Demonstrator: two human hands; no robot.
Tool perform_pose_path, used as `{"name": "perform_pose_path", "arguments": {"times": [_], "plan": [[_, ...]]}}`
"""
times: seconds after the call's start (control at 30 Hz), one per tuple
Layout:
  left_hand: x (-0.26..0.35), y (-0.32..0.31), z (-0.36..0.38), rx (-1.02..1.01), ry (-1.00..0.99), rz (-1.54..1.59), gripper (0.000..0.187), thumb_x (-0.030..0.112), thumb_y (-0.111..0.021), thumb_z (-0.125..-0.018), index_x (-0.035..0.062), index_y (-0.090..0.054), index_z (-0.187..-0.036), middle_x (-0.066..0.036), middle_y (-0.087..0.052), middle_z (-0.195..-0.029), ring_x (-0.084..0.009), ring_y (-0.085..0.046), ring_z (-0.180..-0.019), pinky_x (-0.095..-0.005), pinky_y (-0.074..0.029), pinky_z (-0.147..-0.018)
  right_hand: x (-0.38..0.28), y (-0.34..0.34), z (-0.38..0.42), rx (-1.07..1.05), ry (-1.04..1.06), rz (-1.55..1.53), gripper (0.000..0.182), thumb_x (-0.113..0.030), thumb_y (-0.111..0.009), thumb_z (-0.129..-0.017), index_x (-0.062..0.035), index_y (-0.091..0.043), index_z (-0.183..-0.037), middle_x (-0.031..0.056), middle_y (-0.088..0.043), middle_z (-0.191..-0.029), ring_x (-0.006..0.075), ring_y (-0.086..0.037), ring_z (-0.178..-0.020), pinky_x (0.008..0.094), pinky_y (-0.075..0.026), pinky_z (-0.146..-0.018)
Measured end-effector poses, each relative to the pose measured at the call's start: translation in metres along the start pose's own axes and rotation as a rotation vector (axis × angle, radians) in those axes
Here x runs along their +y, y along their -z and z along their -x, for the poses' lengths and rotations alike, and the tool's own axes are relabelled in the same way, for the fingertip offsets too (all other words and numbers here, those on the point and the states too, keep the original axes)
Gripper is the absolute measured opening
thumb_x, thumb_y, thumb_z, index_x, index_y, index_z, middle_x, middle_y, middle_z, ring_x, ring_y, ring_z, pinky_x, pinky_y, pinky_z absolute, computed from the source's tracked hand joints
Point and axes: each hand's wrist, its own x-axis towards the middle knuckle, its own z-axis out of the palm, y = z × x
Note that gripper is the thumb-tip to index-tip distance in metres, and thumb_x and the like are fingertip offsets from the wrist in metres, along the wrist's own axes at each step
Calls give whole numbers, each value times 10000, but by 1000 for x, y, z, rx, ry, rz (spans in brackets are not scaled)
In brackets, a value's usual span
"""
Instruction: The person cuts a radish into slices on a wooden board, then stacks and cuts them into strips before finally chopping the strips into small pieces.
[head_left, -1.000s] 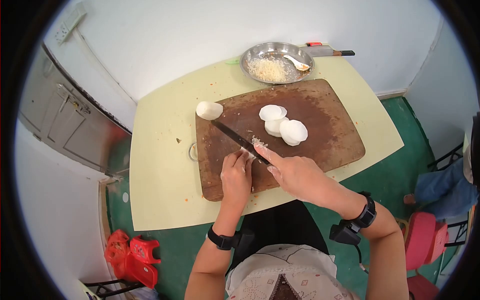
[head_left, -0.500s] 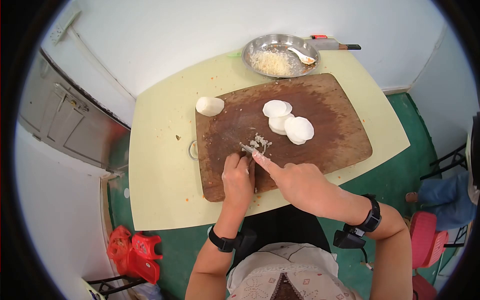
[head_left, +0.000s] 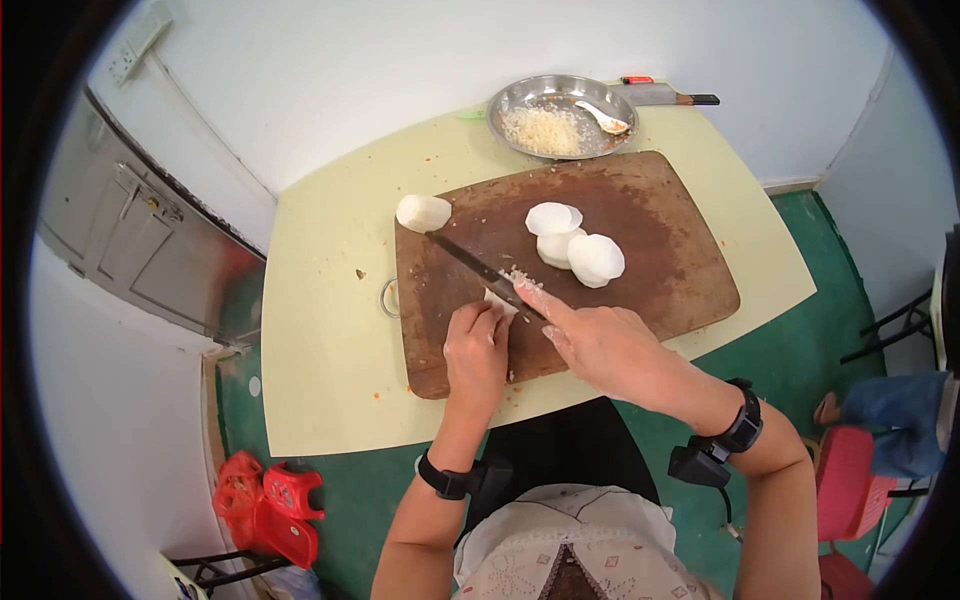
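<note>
My right hand [head_left: 610, 350] is closed round a knife [head_left: 465, 258], whose dark blade points up and left across the wooden board [head_left: 640, 230]. My left hand [head_left: 476, 350] pinches a small white piece [head_left: 499, 300] just below the blade. Small chopped bits [head_left: 518, 280] lie beside the knife near my right fingertips. To the right of them, several thin white round slices [head_left: 597, 258] overlap on the board. A peeled white chunk [head_left: 423, 213] rests at the board's upper left corner, close to the knife tip.
Behind the board stands a metal plate [head_left: 497, 122] with chopped white bits and a white spoon [head_left: 603, 118]. A cleaver [head_left: 650, 95] lies right of it. A metal ring [head_left: 389, 298] is at the board's left edge. Red stools [head_left: 290, 500] stand on the floor, lower left.
The knife has turned so its blade shows broadly, pointing up-left instead of edge-on. My right hand has shifted slightly, and the white piece at my left fingertips is now visible.
</note>
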Motion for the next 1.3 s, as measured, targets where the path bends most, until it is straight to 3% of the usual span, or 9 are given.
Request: {"name": "perform_pose_path", "arguments": {"times": [0.43, 0.53, 0.63, 0.73, 0.87, 0.97, 1.13, 1.3], "plan": [[0, 3, -1, -66, -13, -32, 107, -7, -677, -698, -25, -628, -790, -139, -593, -832, -311, -571, -781, -382, -489, -664, -3, -3, 3, -29, 72, -1, 579, -77, -461, -862, -75, -284, -1413, 173, -594, -626, 346, -590, -567, 440, -469, -504], [-2, 2, -1, -61, -15, -41, 110, -8, -675, -700, -33, -631, -797, -145, -602, -847, -309, -578, -784, -379, -493, -668, -1, -6, -11, -95, 40, 49, 569, -78, -458, -862, -74, -294, -1407, 174, -594, -621, 350, -592, -565, 440, -470, -508], [-2, 0, 0, -23, -27, -36, 119, -13, -685, -695, -27, -643, -806, -134, -598, -818, -296, -576, -752, -365, -484, -651, 5, -19, -23, -8, 54, 3, 575, -139, -491, -898, -166, -261, -1424, 169, -575, -610, 365, -572, -558, 466, -448, -513], [-3, -2, 0, 1, -57, -12, 131, -10, -681, -702, -37, -643, -824, -148, -611, -860, -307, -586, -787, -372, -494, -680, 3, -11, -27, -33, 41, 19, 526, -103, -452, -888, -97, -318, -1397, 175, -593, -612, 354, -592, -560, 447, -471, -534], [-3, 2, 1, -24, -43, 5, 207, -10, -685, -704, -42, -632, -902, -168, -616, -910, -324, -593, -827, -384, -501, -711, -1, -3, -18, -35, -13, -28, 513, -132, -454, -904, -100, -316, -1396, 174, -598, -623, 352, -596, -580, 450, -470, -539], [2, 5, 1, -24, 97, 44, 289, -1, -702, -697, -38, -610, -968, -179, -607, -938, -337, -589, -839, -392, -498, -719, -6, 5, -5, -4, 8, -18, 514, -146, -457, -908, -103, -309, -1399, 172, -602, -630, 354, -596, -588, 453, -470, -538], [1, 5, 2, 15, 93, 27, 301, 2, -720, -682, -28, -603, -958, -171, -615, -928, -334, -596, -828, -384, -493, -711, -7, -1, 7, 41, 20, 8, 541, -149, -463, -913, -170, -270, -1418, 158, -587, -639, 344, -581, -573, 450, -467, -544], [2, 7, 3, 24, 76, 22, 283, 14, -716, -690, -33, -602, -944, -177, -601, -945, -341, -579, -873, -394, -488, -748, -12, -1, 13, 8, 31, 37, 525, -147, -471, -906, -102, -303, -1402, 163, -599, -617, 347, -602, -585, 451, -475, -528]]}}
